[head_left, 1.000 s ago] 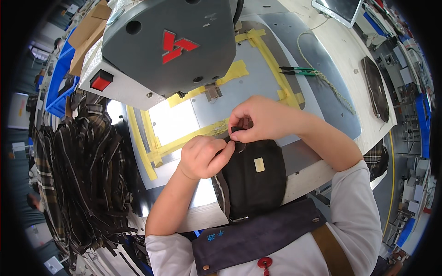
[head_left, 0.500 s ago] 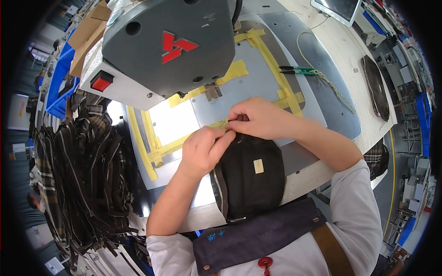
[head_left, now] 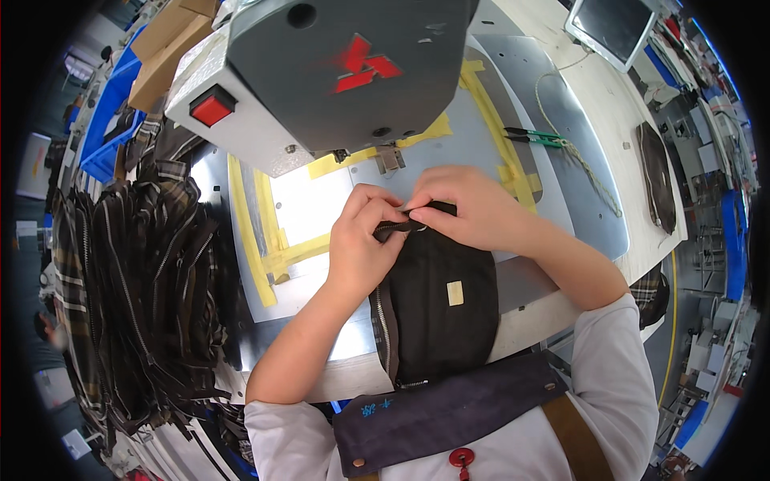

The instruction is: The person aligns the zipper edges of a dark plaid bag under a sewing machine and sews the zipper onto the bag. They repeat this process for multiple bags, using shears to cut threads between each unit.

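A dark brown fabric pouch (head_left: pixel 437 297) hangs from my two hands, its lower part over the front table edge against my apron. A metal zipper (head_left: pixel 382 321) runs down its left side, and a small pale patch sits on its face. My left hand (head_left: pixel 365 232) pinches the pouch's upper left edge. Close beside it, my right hand (head_left: pixel 461 208) pinches the upper edge with thumb and fingers. The fingertips nearly meet at a small piece at the top that I cannot make out. Just beyond is the sewing machine's head (head_left: pixel 353 72).
Yellow tape (head_left: pixel 257 232) frames the metal work plate. Green-handled thread snips (head_left: pixel 536 138) lie on a cord at the right, with another dark pouch (head_left: pixel 658 176) farther right. A heap of zippered pieces (head_left: pixel 136 297) fills the left. A screen (head_left: pixel 612 28) stands at the back right.
The view has shifted a little. My fingers have spread the pouch's top edge, so more dark fabric shows between and under them. Both hands keep their pinch.
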